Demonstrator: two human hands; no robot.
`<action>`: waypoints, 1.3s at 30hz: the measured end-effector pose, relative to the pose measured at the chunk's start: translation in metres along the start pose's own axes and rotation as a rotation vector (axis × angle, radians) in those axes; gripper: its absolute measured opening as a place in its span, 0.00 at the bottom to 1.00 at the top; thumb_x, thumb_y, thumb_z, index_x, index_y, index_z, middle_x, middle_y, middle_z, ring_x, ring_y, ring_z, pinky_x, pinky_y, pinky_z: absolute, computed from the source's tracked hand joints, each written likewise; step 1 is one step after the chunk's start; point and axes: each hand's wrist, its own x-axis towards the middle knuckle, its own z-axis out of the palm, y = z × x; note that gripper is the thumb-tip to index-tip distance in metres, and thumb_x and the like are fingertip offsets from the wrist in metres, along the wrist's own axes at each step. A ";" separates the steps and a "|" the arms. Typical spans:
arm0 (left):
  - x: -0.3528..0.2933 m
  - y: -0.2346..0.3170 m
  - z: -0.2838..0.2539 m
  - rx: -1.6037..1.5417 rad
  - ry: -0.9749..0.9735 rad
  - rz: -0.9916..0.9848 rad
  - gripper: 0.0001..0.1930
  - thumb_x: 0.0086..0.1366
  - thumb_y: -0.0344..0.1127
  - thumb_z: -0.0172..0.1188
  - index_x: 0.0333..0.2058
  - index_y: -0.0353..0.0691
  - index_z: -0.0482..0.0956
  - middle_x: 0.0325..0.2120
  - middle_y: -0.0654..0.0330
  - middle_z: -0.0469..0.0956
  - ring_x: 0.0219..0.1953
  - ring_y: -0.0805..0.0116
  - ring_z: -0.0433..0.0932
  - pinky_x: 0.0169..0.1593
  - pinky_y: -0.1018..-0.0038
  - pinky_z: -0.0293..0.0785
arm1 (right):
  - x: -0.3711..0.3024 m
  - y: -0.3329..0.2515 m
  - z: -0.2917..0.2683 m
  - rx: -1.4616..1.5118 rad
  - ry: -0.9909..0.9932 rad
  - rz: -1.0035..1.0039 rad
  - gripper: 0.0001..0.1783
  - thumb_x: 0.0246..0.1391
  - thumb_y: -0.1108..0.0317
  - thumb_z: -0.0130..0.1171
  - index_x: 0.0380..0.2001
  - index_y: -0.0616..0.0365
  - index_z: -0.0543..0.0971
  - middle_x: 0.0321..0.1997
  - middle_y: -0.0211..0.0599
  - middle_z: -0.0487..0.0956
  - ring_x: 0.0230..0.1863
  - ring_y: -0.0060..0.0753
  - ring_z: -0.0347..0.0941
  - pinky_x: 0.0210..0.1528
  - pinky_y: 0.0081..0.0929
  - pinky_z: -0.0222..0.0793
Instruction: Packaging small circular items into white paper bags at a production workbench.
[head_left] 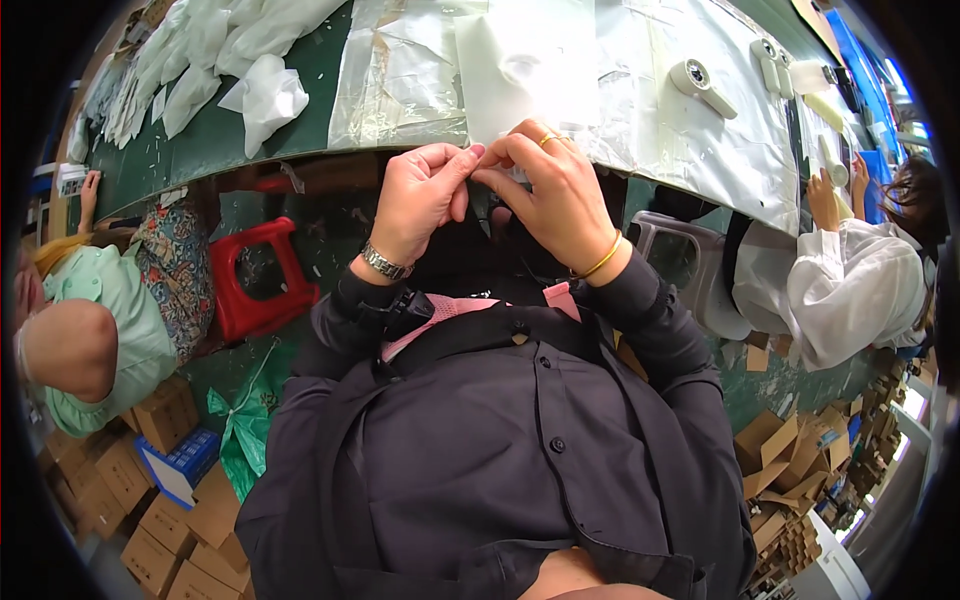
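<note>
Just off the table's near edge, my left hand (425, 195) and my right hand (550, 190) meet at the fingertips. Thumb and forefinger of each are pinched together, and whatever lies between them is too small or hidden to make out. Right behind the fingers, a white translucent bag (490, 70) reaches down to the table edge, with a rounded bulge in its upper part. I cannot tell whether my fingertips touch it.
White bags heap at the table's (310, 120) far left, beside a crumpled white bag (270, 100). Pale handheld devices (703, 88) lie right on plastic sheeting. A red stool (262, 270) and grey chair (690, 260) flank me. Co-workers sit either side. Cartons (165, 415) stack lower left.
</note>
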 end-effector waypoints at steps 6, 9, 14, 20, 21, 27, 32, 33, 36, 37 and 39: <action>0.002 -0.003 -0.002 -0.004 -0.004 -0.009 0.14 0.77 0.41 0.65 0.36 0.36 0.85 0.15 0.69 0.75 0.13 0.86 0.62 0.19 0.84 0.50 | 0.002 0.005 0.002 -0.170 -0.101 -0.079 0.08 0.58 0.67 0.71 0.36 0.57 0.82 0.40 0.36 0.78 0.44 0.44 0.77 0.48 0.37 0.72; 0.002 -0.003 0.000 -0.057 -0.011 0.013 0.14 0.75 0.41 0.67 0.33 0.37 0.85 0.15 0.70 0.75 0.14 0.86 0.64 0.20 0.83 0.53 | 0.000 0.006 0.003 -0.226 -0.131 -0.125 0.08 0.58 0.67 0.71 0.36 0.57 0.82 0.41 0.37 0.78 0.45 0.44 0.76 0.50 0.37 0.71; 0.010 -0.009 -0.001 0.012 0.068 0.078 0.13 0.77 0.40 0.65 0.35 0.37 0.85 0.15 0.71 0.73 0.14 0.87 0.62 0.20 0.83 0.50 | -0.002 -0.001 -0.010 0.057 -0.172 -0.053 0.09 0.59 0.67 0.71 0.35 0.57 0.81 0.40 0.36 0.78 0.43 0.43 0.75 0.50 0.37 0.70; 0.000 -0.003 -0.007 -0.009 -0.010 -0.004 0.13 0.77 0.40 0.64 0.34 0.39 0.84 0.15 0.73 0.72 0.15 0.87 0.61 0.20 0.83 0.49 | 0.002 0.002 -0.025 0.117 -0.033 0.018 0.10 0.58 0.66 0.72 0.35 0.57 0.80 0.37 0.35 0.79 0.41 0.42 0.75 0.49 0.37 0.70; 0.000 -0.003 -0.007 -0.014 -0.017 0.004 0.13 0.78 0.40 0.64 0.33 0.40 0.84 0.15 0.73 0.72 0.15 0.87 0.61 0.20 0.83 0.48 | 0.005 0.002 -0.023 0.070 -0.046 -0.021 0.10 0.58 0.66 0.72 0.35 0.57 0.80 0.37 0.35 0.79 0.41 0.42 0.76 0.49 0.37 0.70; -0.001 -0.006 -0.003 -0.028 -0.046 0.031 0.12 0.78 0.39 0.64 0.36 0.38 0.84 0.17 0.72 0.74 0.15 0.87 0.62 0.21 0.84 0.50 | 0.002 0.010 -0.002 0.014 -0.043 -0.055 0.11 0.58 0.65 0.72 0.35 0.57 0.81 0.36 0.33 0.79 0.42 0.43 0.77 0.48 0.37 0.70; -0.002 -0.004 0.000 -0.047 -0.026 0.047 0.13 0.77 0.39 0.66 0.35 0.36 0.84 0.17 0.71 0.74 0.16 0.87 0.64 0.22 0.84 0.53 | 0.001 0.013 0.001 -0.048 -0.132 -0.120 0.10 0.58 0.65 0.72 0.36 0.57 0.80 0.37 0.34 0.79 0.41 0.44 0.76 0.48 0.38 0.71; -0.002 -0.003 0.001 -0.064 -0.015 0.049 0.13 0.76 0.39 0.67 0.34 0.35 0.84 0.16 0.71 0.74 0.16 0.87 0.64 0.22 0.83 0.55 | 0.001 0.013 0.001 -0.087 -0.128 -0.159 0.10 0.59 0.65 0.71 0.36 0.57 0.80 0.37 0.34 0.78 0.41 0.45 0.76 0.48 0.38 0.70; 0.004 -0.008 0.000 -0.029 0.023 0.069 0.13 0.76 0.38 0.67 0.34 0.35 0.84 0.16 0.71 0.75 0.16 0.86 0.64 0.22 0.83 0.55 | 0.000 0.011 -0.004 -0.056 -0.138 -0.181 0.09 0.61 0.66 0.70 0.38 0.57 0.80 0.38 0.35 0.78 0.41 0.44 0.76 0.47 0.37 0.71; 0.005 -0.008 0.000 -0.010 0.040 0.080 0.13 0.76 0.38 0.67 0.34 0.34 0.84 0.17 0.71 0.75 0.16 0.86 0.64 0.22 0.83 0.55 | 0.000 0.010 -0.008 0.014 -0.150 -0.163 0.09 0.63 0.66 0.68 0.39 0.58 0.79 0.38 0.35 0.79 0.41 0.43 0.76 0.47 0.36 0.71; 0.004 -0.007 -0.005 -0.015 0.040 0.062 0.13 0.76 0.38 0.67 0.34 0.34 0.84 0.17 0.71 0.75 0.16 0.86 0.64 0.22 0.84 0.55 | -0.003 0.011 -0.013 0.083 -0.163 -0.145 0.08 0.65 0.66 0.67 0.40 0.58 0.79 0.39 0.35 0.79 0.41 0.41 0.76 0.47 0.36 0.71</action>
